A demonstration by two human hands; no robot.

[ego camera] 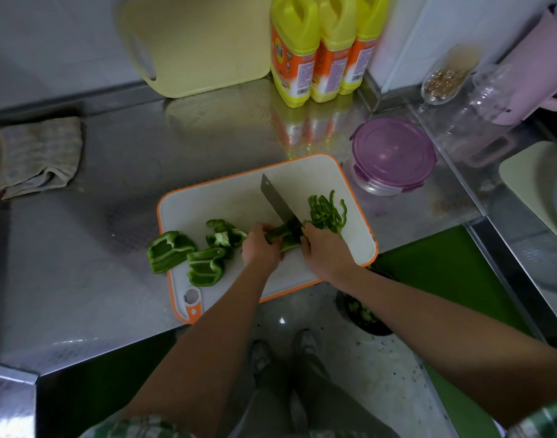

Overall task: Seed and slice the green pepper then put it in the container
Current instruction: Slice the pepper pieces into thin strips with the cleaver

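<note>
Left hand (259, 246) pins the pepper piece (280, 238) with curled fingers; right hand (321, 249) grips the knife (275, 200); a slip could nick fingertips.

Right grip (323, 249) hides the handle of the knife (275, 200); left grip (259, 248) covers part of the pepper piece (278, 233). Beyond both, labels on the bottles (321, 58) blur.

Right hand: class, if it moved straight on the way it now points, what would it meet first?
Probably the pepper piece under the knife: the right hand points up-left in the picture, and that piece lies just ahead, gripped by the left hand beyond it.
</note>
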